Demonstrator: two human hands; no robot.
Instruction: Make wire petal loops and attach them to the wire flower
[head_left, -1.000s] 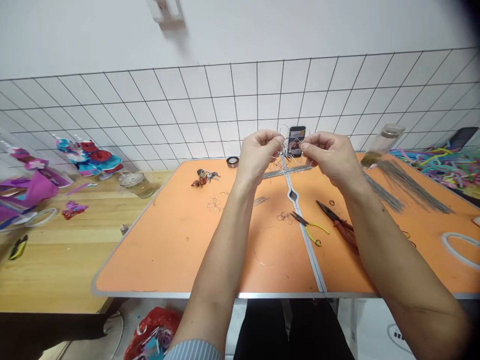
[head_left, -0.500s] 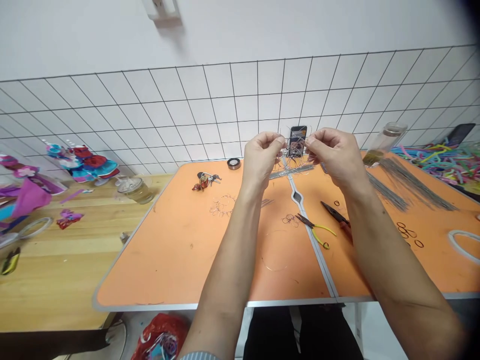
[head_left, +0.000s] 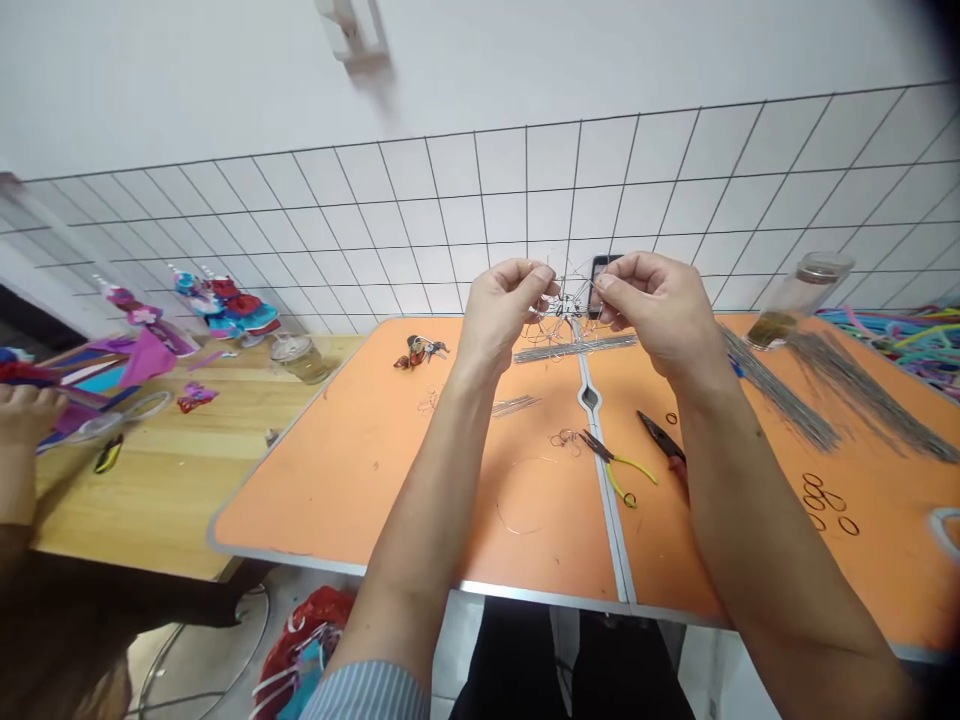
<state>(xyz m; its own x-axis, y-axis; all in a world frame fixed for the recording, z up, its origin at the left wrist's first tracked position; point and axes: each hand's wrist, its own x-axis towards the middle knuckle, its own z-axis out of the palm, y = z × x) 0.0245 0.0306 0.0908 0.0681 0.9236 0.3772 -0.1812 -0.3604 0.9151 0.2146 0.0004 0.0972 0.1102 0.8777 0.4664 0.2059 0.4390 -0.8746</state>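
the orange tabletop [head_left: 315,490] leaves passage at near left, while a wire tangle [head_left: 568,309] and yellow-handled pliers [head_left: 608,458] obstruct the middle.

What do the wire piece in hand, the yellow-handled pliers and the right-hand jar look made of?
Wire piece: likely bare metal; thin, bent strands with a faint shine.
Pliers: probably dark steel at the tips, with plastic or rubber grips, judging by their even yellow colour.
Jar: clear and smooth, see-through; glass or plastic, I can't tell.

Grey wirework [head_left: 568,309], orange tabletop [head_left: 330,480]
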